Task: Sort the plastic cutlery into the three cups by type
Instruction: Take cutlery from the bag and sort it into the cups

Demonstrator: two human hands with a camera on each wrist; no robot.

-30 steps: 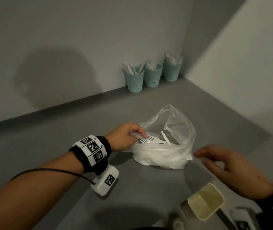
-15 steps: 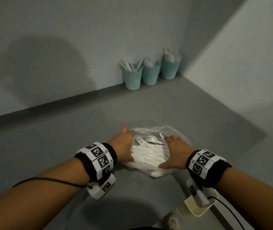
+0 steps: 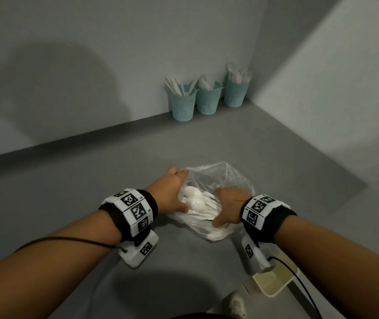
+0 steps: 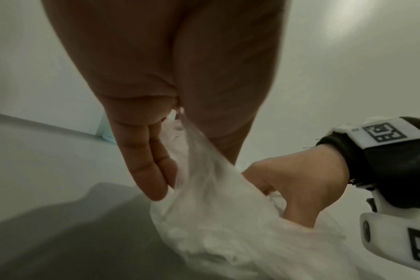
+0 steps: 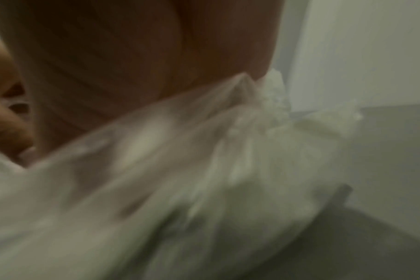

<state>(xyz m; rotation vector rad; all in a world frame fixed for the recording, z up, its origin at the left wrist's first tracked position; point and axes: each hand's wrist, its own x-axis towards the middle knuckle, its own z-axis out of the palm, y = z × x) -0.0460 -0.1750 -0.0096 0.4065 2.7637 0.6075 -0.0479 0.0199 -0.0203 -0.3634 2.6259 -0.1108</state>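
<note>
A clear plastic bag [image 3: 234, 180] of white cutlery lies on the grey surface [image 3: 91, 192], with two spoons [image 3: 195, 203] showing at its mouth. My left hand [image 3: 170, 189] grips the bag's left rim; in the left wrist view the film [image 4: 228, 227] runs out between thumb and fingers [image 4: 146, 161]. My right hand [image 3: 227, 206] grips the right side, its fingertips hidden in the bag. The right wrist view is blurred, with film [image 5: 204, 189] drawn across the palm [image 5: 132, 66]. Three teal perforated cups stand in the far corner: left [image 3: 183, 104], middle [image 3: 208, 100], right [image 3: 235, 93], each holding white cutlery.
Walls close the surface at the back and on the right. A cream open container [image 3: 273, 282] sits below my right wrist at the near edge. A shoe [image 3: 235, 305] shows on the floor below. Bare grey surface lies between bag and cups.
My right hand came in from the right and took hold of the bag's right side. The bag has been pulled flatter and wider; spoons now show where forks lay.
</note>
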